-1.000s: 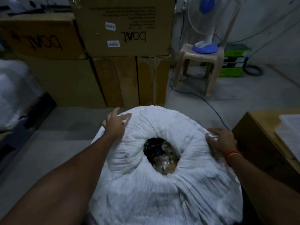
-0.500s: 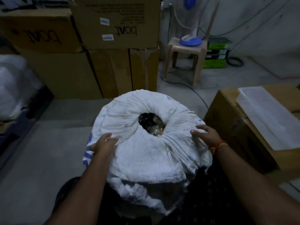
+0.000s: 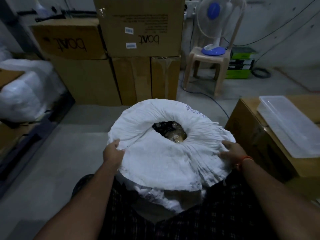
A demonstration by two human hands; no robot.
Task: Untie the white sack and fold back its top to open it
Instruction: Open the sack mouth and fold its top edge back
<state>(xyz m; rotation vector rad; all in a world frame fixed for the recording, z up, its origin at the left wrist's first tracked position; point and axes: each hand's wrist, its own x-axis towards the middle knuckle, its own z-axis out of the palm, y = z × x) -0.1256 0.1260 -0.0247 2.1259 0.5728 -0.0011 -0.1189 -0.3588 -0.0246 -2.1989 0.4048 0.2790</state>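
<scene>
The white sack (image 3: 161,158) stands on the floor right in front of me. Its top is rolled outward into a thick ring, and a small round opening (image 3: 170,132) in the middle shows dark and glossy packets inside. My left hand (image 3: 112,152) grips the rolled cloth at the ring's near left edge. My right hand (image 3: 231,150), with an orange thread at the wrist, presses on the rolled cloth at the near right edge, fingers spread over it. No tie is visible on the sack.
Stacked cardboard boxes (image 3: 138,54) stand behind the sack. A beige plastic stool (image 3: 206,70) with a blue-and-white fan (image 3: 213,28) is at the back right. A box with a clear plastic tray (image 3: 290,125) sits close on the right; wrapped white bundles (image 3: 24,89) lie left.
Both hands have slid from the far sides of the rolled top to its near edges. The view has pulled back and up, so the sack looks smaller and lower.
</scene>
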